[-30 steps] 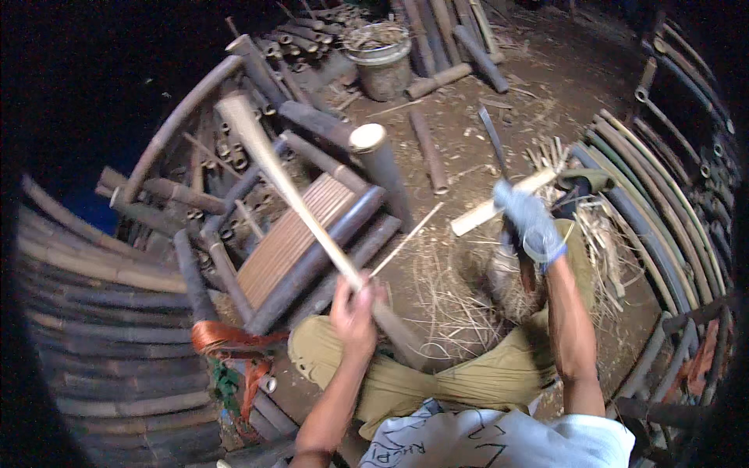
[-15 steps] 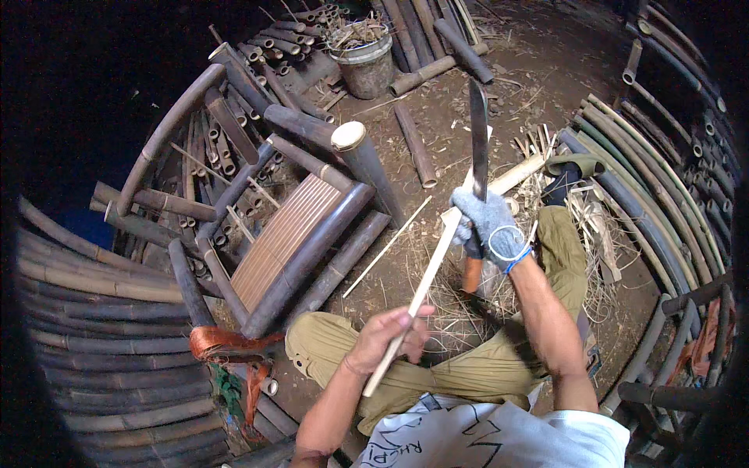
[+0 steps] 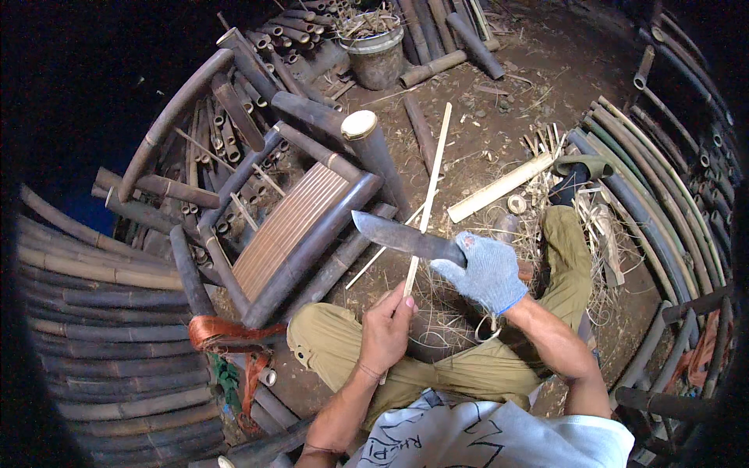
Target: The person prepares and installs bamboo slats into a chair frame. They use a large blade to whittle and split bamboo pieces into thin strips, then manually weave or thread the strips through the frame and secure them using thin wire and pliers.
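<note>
Bare-skinned, my left hand [image 3: 386, 327] is closed round the lower part of a long pale bamboo strip [image 3: 438, 160], which slants up and away from me. My right hand [image 3: 488, 273], in a grey-blue knit glove, grips a machete [image 3: 402, 238] by its handle, mostly hidden in the fist. The dark broad blade points left and crosses over the strip, above my left hand; whether it touches the strip I cannot tell. On the ground beyond my right hand lies a split bamboo piece [image 3: 499, 187]. A second thin strip [image 3: 374, 267] lies on the ground to the left.
A bamboo chair frame [image 3: 312, 257] with a slatted panel lies at the left, near my knee. Long bamboo poles [image 3: 117, 331] fill the lower left, and more poles [image 3: 647, 195] curve along the right. A bucket of scraps [image 3: 374, 58] stands at the back. Shavings [image 3: 445, 327] litter the ground before me.
The machete has swung from upright to pointing left, across the strip. My right hand has let go of the strip and moved lower; the left has closed on it, and the strip has shifted away from me.
</note>
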Available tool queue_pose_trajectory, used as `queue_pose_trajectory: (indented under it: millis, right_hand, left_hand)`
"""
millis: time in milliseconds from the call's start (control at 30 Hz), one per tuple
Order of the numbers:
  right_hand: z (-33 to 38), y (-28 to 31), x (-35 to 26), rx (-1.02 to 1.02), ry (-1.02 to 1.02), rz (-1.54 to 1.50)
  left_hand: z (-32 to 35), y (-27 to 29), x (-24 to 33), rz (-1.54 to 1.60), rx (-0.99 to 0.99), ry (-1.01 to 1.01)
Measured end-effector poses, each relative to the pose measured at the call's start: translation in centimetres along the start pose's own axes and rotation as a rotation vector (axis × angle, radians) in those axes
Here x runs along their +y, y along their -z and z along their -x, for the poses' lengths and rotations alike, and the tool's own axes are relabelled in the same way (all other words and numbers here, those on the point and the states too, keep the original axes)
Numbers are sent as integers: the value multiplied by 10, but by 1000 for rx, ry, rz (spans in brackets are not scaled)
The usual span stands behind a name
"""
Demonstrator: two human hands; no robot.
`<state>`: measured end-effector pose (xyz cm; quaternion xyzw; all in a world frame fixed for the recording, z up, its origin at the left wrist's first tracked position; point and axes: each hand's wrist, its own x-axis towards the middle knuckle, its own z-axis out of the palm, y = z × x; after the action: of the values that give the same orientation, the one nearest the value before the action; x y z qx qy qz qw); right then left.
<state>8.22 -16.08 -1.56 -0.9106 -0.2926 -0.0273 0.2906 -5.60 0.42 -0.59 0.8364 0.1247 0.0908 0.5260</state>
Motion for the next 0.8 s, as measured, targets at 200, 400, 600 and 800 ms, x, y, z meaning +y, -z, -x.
queue_pose_trajectory:
  millis: [200, 400, 600, 800]
  right_hand:
    - [-43, 9, 56, 132, -306, 14]
    - [-71, 37, 139, 267, -319, 7]
    - [-43, 29, 59, -49, -588, -1613]
    - [-59, 24, 36, 84, -352, -1660]
  left_hand:
    - [47, 14, 1, -55, -87, 39]
    - [99, 44, -26, -34, -137, -33]
    - [75, 47, -25, 310, -22, 329]
    - [88, 55, -37, 308, -196, 404]
